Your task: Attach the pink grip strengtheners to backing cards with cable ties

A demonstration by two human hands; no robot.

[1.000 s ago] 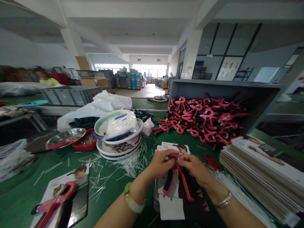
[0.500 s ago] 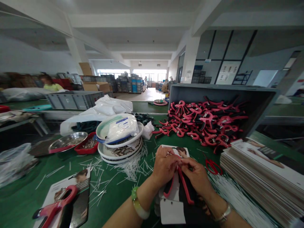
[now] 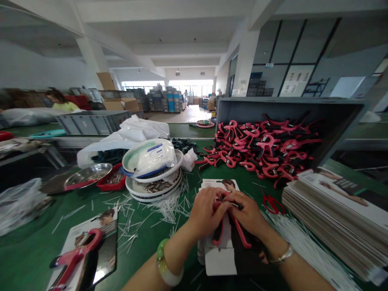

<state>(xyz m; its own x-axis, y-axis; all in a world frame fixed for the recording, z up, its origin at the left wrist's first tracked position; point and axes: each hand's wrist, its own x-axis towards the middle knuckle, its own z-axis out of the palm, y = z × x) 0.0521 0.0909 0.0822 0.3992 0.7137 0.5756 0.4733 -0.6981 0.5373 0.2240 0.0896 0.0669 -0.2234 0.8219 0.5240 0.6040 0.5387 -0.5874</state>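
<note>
Since a second ago I see both hands closing in tighter over the top of the red hand gripper (image 3: 230, 226), low in the centre of the frame. My left hand (image 3: 207, 210) has curled down over the gripper's head, fingers bent and pressing, and my right hand (image 3: 250, 214) has slid in until the two touch, its fingertips pinched on something small at the same spot; what it is I cannot tell. The gripper's two handles splay out below the hands, lying on the printed card (image 3: 220, 246), which sits on a small pile of cards on the green table (image 3: 27, 258). I judge the fastening at the head is now being pulled snug. The red scissors (image 3: 273, 204) lie untouched just right of the hands, and the box of grippers (image 3: 266, 149) fills the upper right.
</note>
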